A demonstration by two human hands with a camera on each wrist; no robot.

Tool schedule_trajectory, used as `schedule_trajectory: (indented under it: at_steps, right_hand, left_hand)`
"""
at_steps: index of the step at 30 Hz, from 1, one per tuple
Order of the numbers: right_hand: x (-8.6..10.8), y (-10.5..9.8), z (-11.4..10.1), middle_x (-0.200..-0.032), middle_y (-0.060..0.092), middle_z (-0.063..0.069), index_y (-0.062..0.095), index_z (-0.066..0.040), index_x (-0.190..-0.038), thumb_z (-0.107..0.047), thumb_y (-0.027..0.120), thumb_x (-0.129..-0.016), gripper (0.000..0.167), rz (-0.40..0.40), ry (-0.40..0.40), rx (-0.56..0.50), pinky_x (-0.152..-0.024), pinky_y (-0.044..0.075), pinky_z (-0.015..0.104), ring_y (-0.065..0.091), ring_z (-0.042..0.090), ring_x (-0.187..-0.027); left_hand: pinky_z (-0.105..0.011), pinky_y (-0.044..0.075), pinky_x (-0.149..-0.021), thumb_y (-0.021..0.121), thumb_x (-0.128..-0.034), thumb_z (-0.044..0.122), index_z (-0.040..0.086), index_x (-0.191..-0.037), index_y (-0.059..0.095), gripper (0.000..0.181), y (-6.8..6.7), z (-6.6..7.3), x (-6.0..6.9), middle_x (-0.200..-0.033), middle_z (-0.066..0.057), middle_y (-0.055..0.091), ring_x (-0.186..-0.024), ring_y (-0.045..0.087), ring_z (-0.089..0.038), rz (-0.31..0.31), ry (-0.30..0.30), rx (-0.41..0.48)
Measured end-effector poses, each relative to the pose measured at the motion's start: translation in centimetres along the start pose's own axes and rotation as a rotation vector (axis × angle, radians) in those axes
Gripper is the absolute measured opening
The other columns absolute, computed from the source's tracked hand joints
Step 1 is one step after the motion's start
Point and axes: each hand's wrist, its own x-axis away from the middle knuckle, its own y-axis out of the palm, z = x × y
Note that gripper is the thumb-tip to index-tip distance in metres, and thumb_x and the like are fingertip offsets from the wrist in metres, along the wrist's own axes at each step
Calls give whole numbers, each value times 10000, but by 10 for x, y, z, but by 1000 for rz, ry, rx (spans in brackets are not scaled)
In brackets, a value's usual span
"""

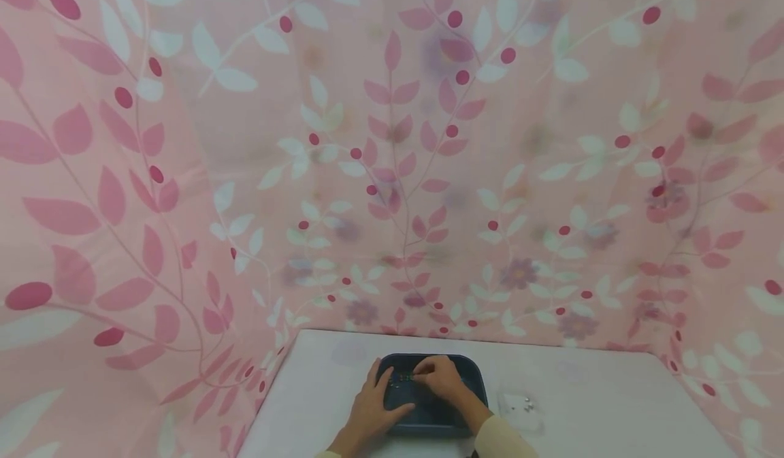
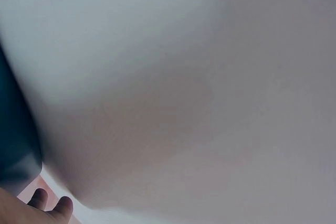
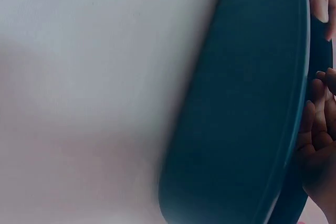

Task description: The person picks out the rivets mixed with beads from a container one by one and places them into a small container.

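Note:
A dark blue tray [image 1: 429,431] with raised walls stands on the white table, and its outer side [image 3: 236,98] fills much of the right wrist view. Inside it, toward the back left, lies a row of tiny coloured pieces [image 1: 404,378] that look like beads. My right hand [image 1: 442,378] reaches over the tray, thumb and fingertips pinched together at the right end of that row. The exact piece between them is too small to make out. My left hand [image 1: 371,403] is at the tray's left side with fingers spread; the left wrist view catches only part of this hand [image 2: 31,211].
To the right of the tray lies a clear, shallow container [image 1: 520,410] with several small shiny pieces in it. The white table [image 1: 600,403] extends to both sides. A pink leaf-patterned curtain [image 1: 398,172] hangs behind and around it.

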Motion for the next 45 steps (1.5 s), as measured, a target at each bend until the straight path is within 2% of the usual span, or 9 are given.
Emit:
schedule_trajectory:
  at_steps: [5, 10, 15, 21, 25, 31, 37, 45]
  right_hand:
    - [3, -7, 1, -794, 720, 1, 763, -55, -876, -94, 765, -834, 57, 14, -2, 11, -640, 516, 293, 613, 98, -712]
    - [3, -16, 2, -783, 725, 21, 756, -21, -870, -58, 757, -830, 54, 28, -30, -15, -624, 533, 271, 638, 84, -693]
    - [4, -24, -1, -786, 723, 39, 752, -2, -883, -39, 736, -841, 58, 23, -40, -39, -622, 536, 265, 640, 88, -690]
    - [5, -33, -4, -803, 732, 37, 758, -25, -890, -73, 752, -844, 66, 33, -35, -16, -624, 542, 268, 652, 89, -695]
    - [7, -43, -4, -811, 737, 66, 752, -4, -891, -53, 749, -843, 68, 55, -41, -8, -626, 544, 266, 668, 118, -710]
    - [9, -58, 0, -833, 738, 60, 751, 4, -905, -56, 736, -856, 79, 76, 5, 3, -651, 539, 271, 654, 127, -745]
    - [13, -73, 1, -821, 735, 68, 749, 15, -923, -52, 739, -847, 101, 109, 44, -1, -639, 545, 283, 646, 123, -700]
    - [15, -89, 4, -788, 725, 71, 743, 4, -886, -34, 743, -833, 65, 162, 74, 23, -626, 550, 278, 635, 126, -667]
  left_hand:
    - [-658, 463, -895, 697, -803, 640, 71, -1462, 448, 905, 1, -1, 0, -1598, -232, 242, -1312, 470, -463, -13, -8, 11]
    - [-649, 463, -909, 676, -794, 682, 105, -1478, 434, 926, 2, -1, -1, -1620, -190, 213, -1321, 469, -442, -31, -39, 7]
    - [-636, 474, -904, 657, -787, 715, 117, -1483, 431, 944, 3, -3, -3, -1623, -179, 211, -1305, 487, -437, -33, -43, -8]
    - [-621, 472, -920, 607, -766, 788, 134, -1492, 421, 995, 3, -5, -2, -1629, -163, 198, -1317, 481, -425, -48, -54, -6]
    - [-622, 467, -932, 621, -768, 774, 135, -1492, 420, 986, 4, -5, -3, -1629, -162, 200, -1327, 474, -421, -47, -53, 3]
    - [-622, 467, -935, 648, -772, 743, 127, -1492, 417, 975, 2, -3, -2, -1623, -178, 209, -1325, 472, -436, -31, -40, 4]
    - [-616, 478, -913, 667, -773, 720, 107, -1488, 422, 973, -1, -1, -1, -1612, -199, 224, -1311, 483, -443, -21, -20, -2]
    - [-624, 480, -892, 694, -780, 679, 109, -1489, 422, 950, 0, -2, 0, -1620, -190, 208, -1309, 485, -442, -29, -23, 0]
